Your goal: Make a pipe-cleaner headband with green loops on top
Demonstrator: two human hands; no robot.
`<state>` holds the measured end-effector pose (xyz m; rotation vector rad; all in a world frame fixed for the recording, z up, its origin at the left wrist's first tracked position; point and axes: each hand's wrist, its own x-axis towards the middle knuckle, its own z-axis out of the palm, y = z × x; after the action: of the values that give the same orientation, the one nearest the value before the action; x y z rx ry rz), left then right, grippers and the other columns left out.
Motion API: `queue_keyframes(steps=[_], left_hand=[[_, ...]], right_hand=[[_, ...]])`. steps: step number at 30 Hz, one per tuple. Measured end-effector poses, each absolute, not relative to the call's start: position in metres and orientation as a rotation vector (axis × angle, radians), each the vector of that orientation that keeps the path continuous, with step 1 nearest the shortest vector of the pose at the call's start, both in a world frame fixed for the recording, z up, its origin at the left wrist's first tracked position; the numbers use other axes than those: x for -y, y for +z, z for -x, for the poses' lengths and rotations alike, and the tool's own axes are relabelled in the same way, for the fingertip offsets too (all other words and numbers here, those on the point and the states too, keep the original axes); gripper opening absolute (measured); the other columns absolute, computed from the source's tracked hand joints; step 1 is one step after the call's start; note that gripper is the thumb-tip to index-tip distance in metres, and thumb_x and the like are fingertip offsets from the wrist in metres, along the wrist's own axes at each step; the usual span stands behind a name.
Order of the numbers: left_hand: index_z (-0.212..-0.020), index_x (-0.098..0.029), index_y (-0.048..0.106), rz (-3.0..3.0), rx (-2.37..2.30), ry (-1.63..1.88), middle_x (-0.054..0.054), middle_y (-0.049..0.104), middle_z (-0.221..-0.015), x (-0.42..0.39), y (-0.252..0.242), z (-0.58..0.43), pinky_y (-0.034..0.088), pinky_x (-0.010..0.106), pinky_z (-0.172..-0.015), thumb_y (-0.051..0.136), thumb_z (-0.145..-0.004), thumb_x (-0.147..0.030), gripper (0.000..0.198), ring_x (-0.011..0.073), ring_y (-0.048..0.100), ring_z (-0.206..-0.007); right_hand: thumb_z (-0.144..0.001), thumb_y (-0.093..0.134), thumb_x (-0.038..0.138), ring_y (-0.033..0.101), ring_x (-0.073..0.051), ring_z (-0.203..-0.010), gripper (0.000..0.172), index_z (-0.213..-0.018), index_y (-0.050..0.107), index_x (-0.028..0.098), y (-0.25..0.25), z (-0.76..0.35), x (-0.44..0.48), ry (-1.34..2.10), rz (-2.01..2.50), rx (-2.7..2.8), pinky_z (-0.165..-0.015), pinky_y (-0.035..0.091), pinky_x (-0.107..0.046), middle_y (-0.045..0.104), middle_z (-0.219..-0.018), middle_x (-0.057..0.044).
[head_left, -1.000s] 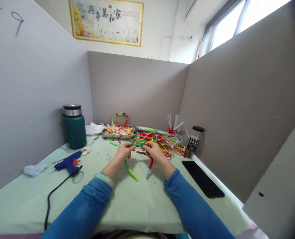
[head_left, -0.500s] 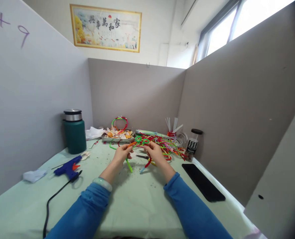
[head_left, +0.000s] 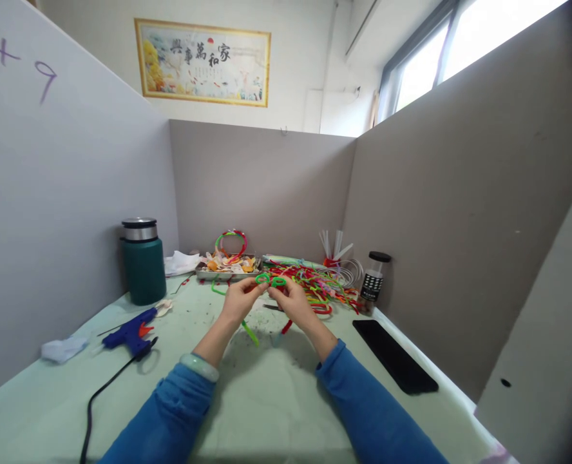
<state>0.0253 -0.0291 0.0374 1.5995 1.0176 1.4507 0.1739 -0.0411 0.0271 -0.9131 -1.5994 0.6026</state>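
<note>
Both hands meet over the middle of the table, pinching one piece made of bent pipe cleaners (head_left: 278, 282). Two small green loops of it stick up above the fingertips. My left hand (head_left: 240, 301) closes its thumb and fingers just under the left loop. On the other side, my right hand (head_left: 293, 303) grips below the right loop. A light green end (head_left: 250, 334) hangs beneath the left hand, and a red end (head_left: 286, 327) with a pale blue tip hangs beneath the right. The fingers hide the middle of the piece.
A pile of coloured pipe cleaners (head_left: 324, 283) lies behind my right hand, partly over scissors (head_left: 272, 307). Behind the left stands a metal tray (head_left: 213, 275) of small pieces. A blue glue gun (head_left: 132, 332), a green flask (head_left: 143, 267), a jar (head_left: 373, 283) and a black phone-like slab (head_left: 395, 356) surround.
My hands have drawn closer together, with fingertips now nearly touching. The green loops have dropped slightly and tilted flatter. The view has shifted a little.
</note>
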Motion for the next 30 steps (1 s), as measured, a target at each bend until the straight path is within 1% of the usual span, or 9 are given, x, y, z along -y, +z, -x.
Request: queue_keyframes(steps=[3,5,8,12,16,19,24,28,30], left_hand=[[-0.054,-0.015,0.060,-1.650,-1.103,1.470,-0.005,0.037,-0.043,0.0301,0.0374,-0.0239,0.020,0.022,-0.044,0.065,-0.064,-0.049,0.037,0.0060,0.030,-0.043],[-0.048,-0.015,0.055,-1.625,-1.112,1.461,-0.005,0.034,-0.041,0.0306,0.0374,-0.0225,0.018,0.022,-0.043,0.065,-0.065,-0.049,0.039,0.0056,0.027,-0.042],[-0.048,-0.016,0.048,-1.493,-1.047,1.392,-0.006,0.035,-0.042,0.0312,0.0382,-0.0205,0.014,0.022,-0.041,0.066,-0.063,-0.048,0.040,0.0042,0.023,-0.038],[-0.050,-0.016,0.044,-1.388,-0.987,1.314,-0.006,0.038,-0.043,0.0313,0.0394,-0.0194,0.010,0.022,-0.039,0.068,-0.061,-0.046,0.040,0.0025,0.021,-0.035],[-0.057,-0.015,0.052,-1.448,-1.005,1.331,-0.006,0.042,-0.045,0.0324,0.0403,-0.0210,0.014,0.021,-0.038,0.067,-0.061,-0.048,0.036,0.0025,0.025,-0.036],[-0.069,-0.015,0.061,-1.486,-0.996,1.335,-0.006,0.045,-0.047,0.0333,0.0402,-0.0228,0.015,0.020,-0.039,0.067,-0.062,-0.048,0.035,0.0027,0.025,-0.037],[-0.056,-0.014,0.054,-1.468,-0.992,1.322,-0.006,0.041,-0.045,0.0331,0.0391,-0.0235,0.013,0.021,-0.038,0.067,-0.060,-0.049,0.037,0.0022,0.023,-0.037],[-0.056,-0.014,0.052,-1.407,-0.966,1.286,-0.006,0.040,-0.044,0.0335,0.0400,-0.0220,0.011,0.021,-0.038,0.069,-0.058,-0.048,0.037,0.0014,0.022,-0.034],[-0.055,-0.015,0.050,-1.404,-0.975,1.277,-0.006,0.039,-0.044,0.0330,0.0398,-0.0207,0.010,0.021,-0.038,0.069,-0.059,-0.047,0.038,0.0009,0.022,-0.034]], right_hand=[[-0.079,0.053,0.040,0.041,-0.009,-0.047,0.022,-0.081,0.056,0.019,0.0279,-0.1726,0.0423,0.680,0.872,1.570,-0.043,0.031,-0.020,0.053,-0.062,0.002],[-0.080,0.053,0.040,0.039,-0.008,-0.045,0.021,-0.077,0.056,0.019,0.0275,-0.1720,0.0418,0.695,0.837,1.544,-0.043,0.030,-0.021,0.050,-0.057,0.003],[-0.079,0.054,0.040,0.036,-0.008,-0.043,0.024,-0.069,0.054,0.018,0.0267,-0.1704,0.0411,0.708,0.811,1.502,-0.043,0.028,-0.021,0.042,-0.049,0.005],[-0.076,0.056,0.040,0.039,-0.008,-0.045,0.023,-0.072,0.054,0.018,0.0285,-0.1690,0.0425,0.817,0.808,1.484,-0.042,0.029,-0.020,0.049,-0.057,0.004],[-0.074,0.059,0.041,0.048,-0.010,-0.056,0.023,-0.078,0.057,0.019,0.0332,-0.1704,0.0443,0.720,0.834,1.516,-0.050,0.038,-0.021,0.053,-0.065,0.002],[-0.075,0.057,0.039,0.048,-0.010,-0.056,0.020,-0.078,0.058,0.019,0.0341,-0.1713,0.0432,0.645,0.839,1.494,-0.052,0.039,-0.021,0.051,-0.064,0.002],[-0.075,0.055,0.038,0.045,-0.011,-0.051,0.019,-0.075,0.056,0.019,0.0312,-0.1707,0.0412,0.620,0.880,1.451,-0.048,0.036,-0.022,0.048,-0.055,0.003],[-0.075,0.055,0.038,0.045,-0.010,-0.050,0.021,-0.068,0.053,0.019,0.0328,-0.1703,0.0434,0.660,0.878,1.436,-0.048,0.036,-0.022,0.048,-0.053,0.004],[-0.074,0.057,0.037,0.046,-0.010,-0.050,0.019,-0.071,0.054,0.019,0.0345,-0.1711,0.0443,0.697,0.870,1.458,-0.047,0.036,-0.021,0.050,-0.056,0.004]])
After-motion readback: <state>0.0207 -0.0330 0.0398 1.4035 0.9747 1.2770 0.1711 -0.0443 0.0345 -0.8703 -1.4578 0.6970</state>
